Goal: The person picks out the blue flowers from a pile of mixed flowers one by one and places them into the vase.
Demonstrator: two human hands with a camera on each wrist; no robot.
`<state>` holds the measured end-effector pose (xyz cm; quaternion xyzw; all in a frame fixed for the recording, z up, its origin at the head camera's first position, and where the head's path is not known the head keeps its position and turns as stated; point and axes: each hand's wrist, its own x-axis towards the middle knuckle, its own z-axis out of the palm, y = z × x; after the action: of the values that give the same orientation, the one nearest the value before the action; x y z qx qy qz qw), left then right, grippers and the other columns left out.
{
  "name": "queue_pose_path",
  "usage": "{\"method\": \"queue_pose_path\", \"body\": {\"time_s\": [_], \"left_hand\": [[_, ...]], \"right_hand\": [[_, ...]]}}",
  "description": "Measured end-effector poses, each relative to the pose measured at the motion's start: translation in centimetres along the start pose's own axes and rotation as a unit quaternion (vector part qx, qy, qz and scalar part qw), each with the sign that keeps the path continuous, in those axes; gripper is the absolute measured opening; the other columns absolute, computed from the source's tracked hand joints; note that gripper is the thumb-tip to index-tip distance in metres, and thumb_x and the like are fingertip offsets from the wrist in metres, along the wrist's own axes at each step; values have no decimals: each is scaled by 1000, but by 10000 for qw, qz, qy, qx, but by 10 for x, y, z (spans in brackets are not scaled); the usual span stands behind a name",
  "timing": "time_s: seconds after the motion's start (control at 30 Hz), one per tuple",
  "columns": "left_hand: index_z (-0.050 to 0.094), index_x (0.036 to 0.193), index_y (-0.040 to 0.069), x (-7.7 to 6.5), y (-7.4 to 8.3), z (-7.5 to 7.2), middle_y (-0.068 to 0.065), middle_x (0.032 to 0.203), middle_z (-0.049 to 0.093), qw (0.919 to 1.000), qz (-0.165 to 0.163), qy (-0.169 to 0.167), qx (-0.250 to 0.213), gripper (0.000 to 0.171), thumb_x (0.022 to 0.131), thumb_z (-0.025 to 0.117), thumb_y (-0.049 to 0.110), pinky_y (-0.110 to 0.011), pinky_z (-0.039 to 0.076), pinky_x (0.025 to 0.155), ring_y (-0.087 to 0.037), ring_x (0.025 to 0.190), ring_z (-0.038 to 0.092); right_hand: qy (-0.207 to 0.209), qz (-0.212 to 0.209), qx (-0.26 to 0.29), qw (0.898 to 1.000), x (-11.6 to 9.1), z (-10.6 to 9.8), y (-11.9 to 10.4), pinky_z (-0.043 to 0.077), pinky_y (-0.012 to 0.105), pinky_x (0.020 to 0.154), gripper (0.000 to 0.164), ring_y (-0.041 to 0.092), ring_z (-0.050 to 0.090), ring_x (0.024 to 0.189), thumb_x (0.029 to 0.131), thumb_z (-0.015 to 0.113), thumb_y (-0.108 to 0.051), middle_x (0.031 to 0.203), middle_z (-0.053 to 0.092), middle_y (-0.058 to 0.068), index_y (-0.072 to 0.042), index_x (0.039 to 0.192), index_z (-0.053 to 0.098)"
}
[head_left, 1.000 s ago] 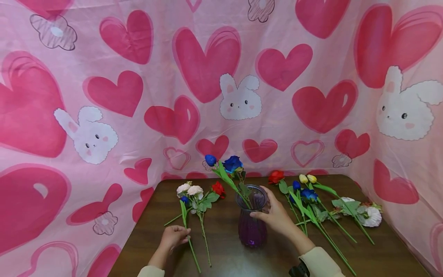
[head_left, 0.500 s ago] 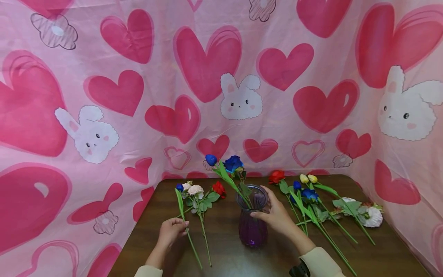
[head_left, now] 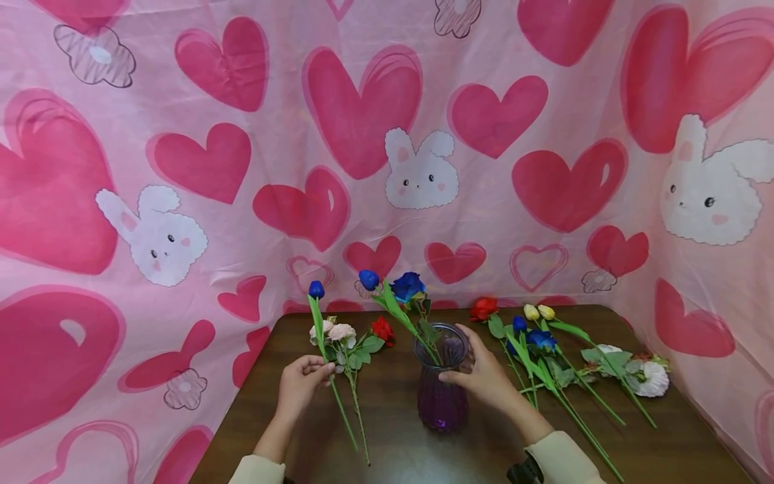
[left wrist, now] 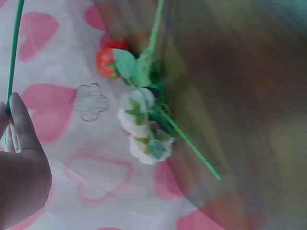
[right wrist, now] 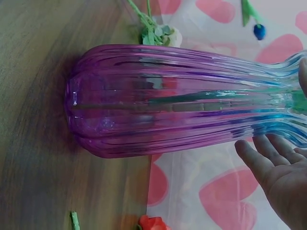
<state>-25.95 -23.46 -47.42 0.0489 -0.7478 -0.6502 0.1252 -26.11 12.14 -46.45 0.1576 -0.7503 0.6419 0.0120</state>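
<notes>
My left hand (head_left: 302, 386) pinches the green stem of a blue tulip (head_left: 316, 290), which is raised off the table and leans slightly left. In the left wrist view, its stem (left wrist: 14, 48) passes between the fingertips. My right hand (head_left: 486, 380) grips the neck of a ribbed purple glass vase (head_left: 443, 403) standing upright. Inside the vase stand another blue tulip (head_left: 369, 279) and a blue rose (head_left: 408, 287), both tilting left. The right wrist view shows their stems through the vase glass (right wrist: 192, 72), with my fingers around its bluish neck.
Pale pink flowers (head_left: 342, 333) and a red rose (head_left: 382, 331) lie left of the vase. To its right lie another red rose (head_left: 483, 309), yellow tulips (head_left: 531, 312), blue flowers (head_left: 540, 339) and white flowers (head_left: 652, 379). Behind the brown table (head_left: 387, 437) hangs a pink heart-patterned cloth (head_left: 338, 215).
My left hand has lifted the blue tulip; its bud has risen from beside the pale pink flowers to well above them. My right hand and the vase have stayed in place.
</notes>
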Motion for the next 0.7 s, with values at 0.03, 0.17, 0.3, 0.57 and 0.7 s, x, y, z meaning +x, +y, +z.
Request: {"method": "queue_pose_path", "body": {"time_s": [0.03, 0.17, 0.3, 0.57, 0.7], "left_hand": [[63, 89, -10, 0, 3, 1, -19, 79, 69, 10000, 89, -11, -13, 16, 83, 74, -2, -41, 58, 65, -23, 66, 69], [63, 89, -11, -2, 17, 6, -16, 76, 69, 9988, 486, -49, -41, 17, 82, 75, -2, -42, 58, 64, -23, 65, 69], [62, 89, -14, -3, 32, 13, -16, 75, 68, 9957, 888, -165, -187, 18, 80, 75, -6, -43, 58, 62, -18, 61, 67], [65, 86, -13, -22, 81, 34, -16, 73, 67, 9848, 1696, -378, -9, 13, 78, 75, -10, -25, 55, 55, -13, 61, 65], [66, 87, -11, -31, 99, 43, -17, 75, 67, 9806, 1863, -595, -99, 13, 78, 75, -9, -29, 57, 59, -16, 62, 66]], "right_hand": [[-8, -2, -31, 10000, 0, 0, 0, 45, 48, 97, 94, 40, 51, 123, 74, 84, -7, 139, 46, 24, -6, 148, 26], [7, 0, -217, 9998, -1, -3, -3, 44, 50, 97, 98, 40, 50, 124, 73, 86, -12, 141, 46, 23, -8, 149, 25], [80, -160, -619, 9979, -2, -9, -7, 42, 52, 99, 100, 39, 47, 127, 72, 87, -18, 145, 43, 22, -9, 150, 26], [170, -652, -989, 9928, -3, -21, -12, 43, 53, 97, 95, 39, 52, 121, 76, 85, -20, 141, 47, 20, -9, 150, 26], [405, -1122, -1266, 9848, -3, -26, -22, 44, 51, 97, 93, 36, 51, 122, 75, 85, -15, 139, 50, 18, -7, 149, 29]]}}
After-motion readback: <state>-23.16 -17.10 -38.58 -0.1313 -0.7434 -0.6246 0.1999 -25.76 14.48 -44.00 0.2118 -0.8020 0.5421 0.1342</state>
